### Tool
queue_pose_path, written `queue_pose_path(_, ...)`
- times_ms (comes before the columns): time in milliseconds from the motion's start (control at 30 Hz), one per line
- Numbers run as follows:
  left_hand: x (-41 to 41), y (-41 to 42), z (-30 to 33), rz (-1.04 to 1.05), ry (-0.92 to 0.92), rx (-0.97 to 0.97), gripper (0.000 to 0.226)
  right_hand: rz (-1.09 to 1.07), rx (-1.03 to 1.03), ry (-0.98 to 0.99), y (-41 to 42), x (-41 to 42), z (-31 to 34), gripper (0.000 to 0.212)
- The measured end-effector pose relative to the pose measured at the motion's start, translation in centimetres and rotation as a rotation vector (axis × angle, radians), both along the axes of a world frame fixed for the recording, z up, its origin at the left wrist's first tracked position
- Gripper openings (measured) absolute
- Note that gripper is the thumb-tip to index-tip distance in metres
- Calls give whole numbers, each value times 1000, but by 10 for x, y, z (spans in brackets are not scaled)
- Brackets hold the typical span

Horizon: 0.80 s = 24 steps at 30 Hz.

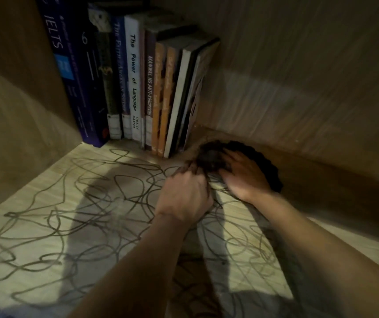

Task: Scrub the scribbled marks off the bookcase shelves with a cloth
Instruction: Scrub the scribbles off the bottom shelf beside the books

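A pale wooden shelf board [46, 226] is covered in looping dark scribbled marks [106, 193]. A dark cloth [211, 154] lies bunched near the back right of the shelf, in shadow. My left hand [184, 196] has its fingers curled and pinches the cloth's near edge. My right hand [241, 175] lies on the cloth with its fingers spread over it; motion blur hides whether they curl. A dark scalloped part of the cloth [268, 171] shows behind the right hand.
A row of upright books [135, 88] stands at the back of the shelf, left of the cloth. The bookcase's left side panel [11, 111] and back panel [298, 76] close in the space. Both forearms cast shadows across the board.
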<state>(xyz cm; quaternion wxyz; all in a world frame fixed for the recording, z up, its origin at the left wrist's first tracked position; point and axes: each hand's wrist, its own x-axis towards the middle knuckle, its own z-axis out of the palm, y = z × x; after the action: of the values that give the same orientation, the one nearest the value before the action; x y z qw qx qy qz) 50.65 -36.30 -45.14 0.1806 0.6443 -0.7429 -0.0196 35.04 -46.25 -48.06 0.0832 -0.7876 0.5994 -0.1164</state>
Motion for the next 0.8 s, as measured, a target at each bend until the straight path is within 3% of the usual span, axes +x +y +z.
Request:
queue_pose_path(100, 1, 0, 0, 40, -10, 14, 26, -110, 8, -72, -26, 10, 17, 47)
queue_pose_path(167, 2, -2, -1, 55, -5, 16, 26, -58, 75, -116, -34, 27, 25, 47)
queue_pose_path(267, 2, 1, 0, 61, -14, -6, 26, 49, -4, -121, 8, 19, 6, 48)
queue_pose_path(367, 2, 2, -2, 33, -41, 7, 32, -40, -26, -89, 15, -3, 11, 47)
queue_pose_path(500, 1, 0, -1, 47, -59, -20, 35, -48, 100, -51, -48, 30, 23, 73)
queue_pose_path(667, 2, 1, -3, 14, -91, -33, 31, 27, -57, -95, 16, -1, 5, 48)
queue_pose_path(800, 2, -4, -4, 8, -52, -18, 27, 0, 23, -69, -42, 25, 23, 44)
